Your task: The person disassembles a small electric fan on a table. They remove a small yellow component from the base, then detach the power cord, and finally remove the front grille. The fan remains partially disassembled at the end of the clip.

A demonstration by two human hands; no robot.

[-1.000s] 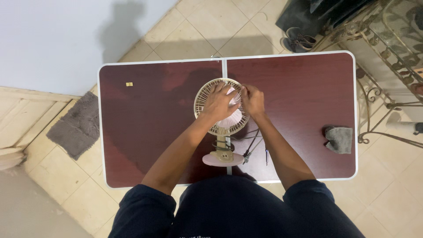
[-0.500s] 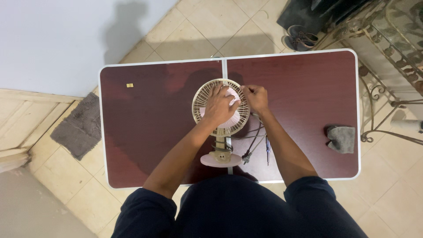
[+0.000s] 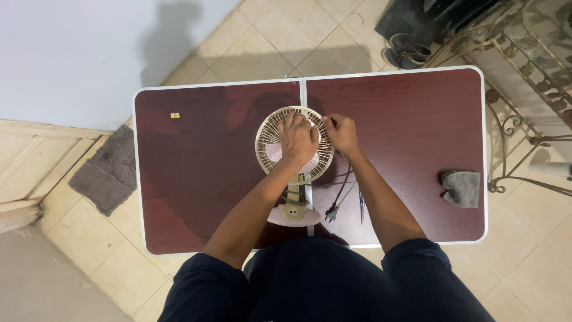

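Nearest the viewer, the person's dark-sleeved arms reach up from the six o'clock edge of the dark red worktop (image 3: pixel 196 179), a folding one with a pale seam down its middle. Just past that edge stands the pink round base (image 3: pixel 285 217) of a small desk fan (image 3: pixel 292 146), with a short beige neck rising from it. At three o'clock from the base lie a black power plug (image 3: pixel 329 213) with its cable curling up toward the fan, and just beyond that a slim screwdriver (image 3: pixel 360 207), apart from the plug.

Further in, at the worktop's centre, the fan's round beige wire grille faces upward with pink blades showing through it. The left hand (image 3: pixel 297 140) lies flat over the grille, fingers spread and pressing on the wires toward twelve o'clock. The right hand (image 3: pixel 341 132) sits at the grille's three o'clock rim, its fingers curled and pressed together at the edge of the guard; whether they pinch a wire or a clip there cannot be told.

Well apart, at the worktop's three o'clock edge, lies a crumpled grey cloth (image 3: pixel 461 188). Toward ten o'clock, near the far left corner, sits a small yellowish piece (image 3: pixel 174 115).

Beyond the worktop, a grey mat (image 3: pixel 104 173) lies on the tiled floor at nine o'clock, a pair of dark shoes (image 3: pixel 405 52) at one o'clock, and an ornate metal stand (image 3: pixel 518 89) at two o'clock.
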